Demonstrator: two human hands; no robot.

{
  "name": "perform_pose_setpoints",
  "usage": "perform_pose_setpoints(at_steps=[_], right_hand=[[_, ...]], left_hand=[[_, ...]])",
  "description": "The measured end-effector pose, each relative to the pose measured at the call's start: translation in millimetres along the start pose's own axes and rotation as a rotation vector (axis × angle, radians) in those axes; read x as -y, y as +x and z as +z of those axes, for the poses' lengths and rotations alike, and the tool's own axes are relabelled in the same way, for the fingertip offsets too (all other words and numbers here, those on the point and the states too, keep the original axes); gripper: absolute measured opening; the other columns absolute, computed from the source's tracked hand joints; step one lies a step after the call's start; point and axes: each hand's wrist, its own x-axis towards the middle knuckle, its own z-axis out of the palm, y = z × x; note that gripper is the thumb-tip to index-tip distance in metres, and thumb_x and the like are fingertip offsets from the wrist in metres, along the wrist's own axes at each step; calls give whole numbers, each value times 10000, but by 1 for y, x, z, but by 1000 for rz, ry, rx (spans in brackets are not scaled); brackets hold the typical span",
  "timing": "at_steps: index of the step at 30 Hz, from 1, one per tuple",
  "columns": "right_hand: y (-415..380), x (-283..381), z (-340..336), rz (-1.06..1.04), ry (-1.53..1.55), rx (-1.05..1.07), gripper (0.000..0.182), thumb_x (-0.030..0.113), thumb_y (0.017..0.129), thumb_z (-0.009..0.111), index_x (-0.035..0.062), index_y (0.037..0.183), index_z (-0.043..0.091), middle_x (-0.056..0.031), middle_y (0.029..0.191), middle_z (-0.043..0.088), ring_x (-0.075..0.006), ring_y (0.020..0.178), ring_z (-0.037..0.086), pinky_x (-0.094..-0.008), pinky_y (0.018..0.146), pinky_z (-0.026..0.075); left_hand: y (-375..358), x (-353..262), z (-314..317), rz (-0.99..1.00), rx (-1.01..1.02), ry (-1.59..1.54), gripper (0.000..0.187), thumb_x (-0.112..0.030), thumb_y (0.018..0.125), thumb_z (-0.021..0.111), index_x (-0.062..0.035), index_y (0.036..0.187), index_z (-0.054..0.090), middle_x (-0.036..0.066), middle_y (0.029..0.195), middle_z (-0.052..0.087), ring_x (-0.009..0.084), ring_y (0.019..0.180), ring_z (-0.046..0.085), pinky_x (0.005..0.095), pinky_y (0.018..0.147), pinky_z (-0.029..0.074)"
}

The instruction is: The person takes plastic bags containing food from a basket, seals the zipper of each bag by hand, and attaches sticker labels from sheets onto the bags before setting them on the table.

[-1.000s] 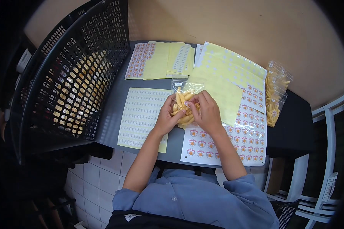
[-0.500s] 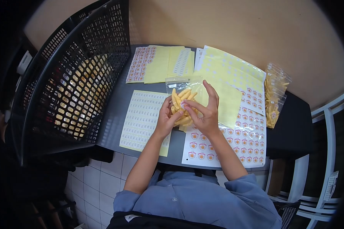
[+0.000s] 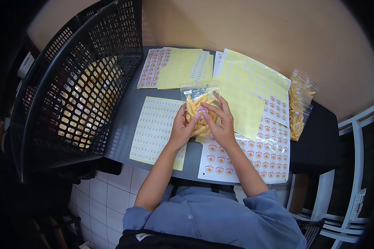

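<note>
Left fingers (image 3: 181, 115), curled, grip clear plastic bag (image 3: 200, 100); right fingers (image 3: 221, 108), loosely spread, touch round sticker (image 3: 202, 112).

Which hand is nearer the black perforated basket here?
Left: the left hand sits to the right of the black perforated basket; the right hand is farther right.

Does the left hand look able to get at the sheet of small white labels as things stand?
Probably yes: the left hand is close by and most of the sheet lies uncovered, though the hand would likely have to let go of the clear bag first.
</note>
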Motion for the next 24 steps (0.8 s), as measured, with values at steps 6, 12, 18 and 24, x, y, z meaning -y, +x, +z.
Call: perform_pose_setpoints(at_steps=[6, 12, 18, 24], right_hand=[[1, -2, 0, 58, 227, 34, 255, 24, 718, 549, 49, 966, 601, -172, 1142, 456, -241, 986, 515, -306, 845, 389], [0, 5, -4, 81, 213, 90, 331, -34, 680, 498, 52, 986, 590, -161, 1141, 459, -256, 1041, 479, -308, 858, 378], [0, 3, -4, 67, 266, 127, 320, -30, 685, 518, 54, 984, 595, -140, 1110, 469, -228, 1018, 480, -285, 852, 374], [1, 0, -4, 96, 327, 135, 299, -21, 694, 536, 54, 976, 600, -121, 1091, 474, -205, 1014, 473, -273, 848, 370]], left_hand=[[-1, -6, 3, -18, 5, -23, 374, -43, 822, 468, -1, 1162, 318, 102, 1064, 473, 119, 981, 478, 247, 804, 423], [-1, -3, 1, -41, -19, -94, 361, -84, 833, 469, -14, 1160, 332, 88, 1071, 471, 112, 973, 475, 239, 808, 406], [0, -1, -2, -96, -24, -61, 327, -131, 851, 461, -8, 1141, 373, 72, 1059, 483, 99, 948, 474, 226, 793, 399], [0, 1, -3, -89, -19, -67, 320, -148, 855, 457, -2, 1130, 383, 69, 1040, 492, 95, 923, 482, 219, 780, 404]])
